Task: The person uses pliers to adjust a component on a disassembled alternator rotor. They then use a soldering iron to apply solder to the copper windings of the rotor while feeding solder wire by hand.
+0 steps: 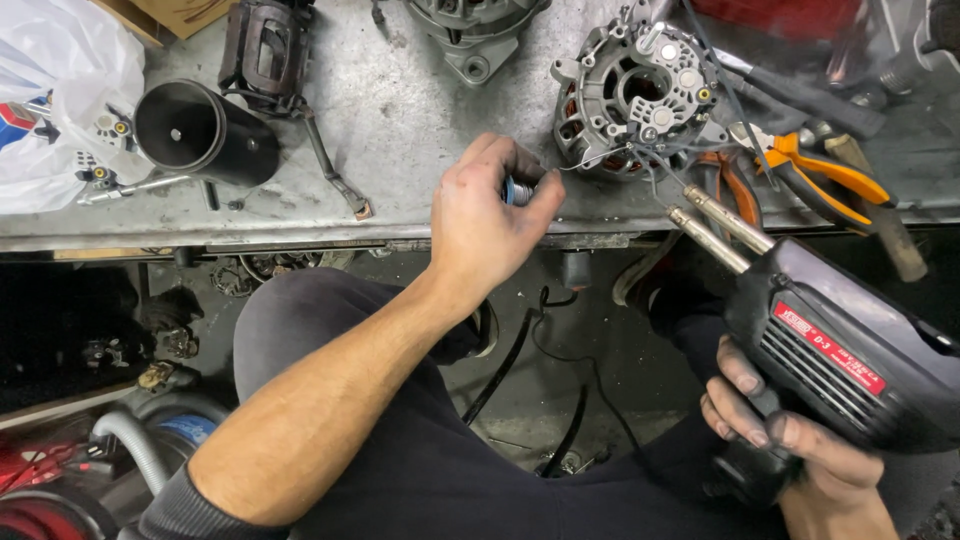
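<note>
I see the black pistol-shaped soldering gun point(850, 350) low at the right, its long axis slanting up-left, twin metal prongs aimed at the grey ribbed alternator housing point(635, 95) on the scratched metal bench point(400, 120). My right hand point(790, 450) wraps its grip; my left hand point(490, 220), knuckles up, pinches a small solder spool point(517, 190) (mostly hidden) at the bench edge.

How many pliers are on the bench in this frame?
2. The orange-handled pliers lie right of the alternator housing; a darker red-handled pair lies partly beneath them. Clutter at the right edge may hide more.
</note>
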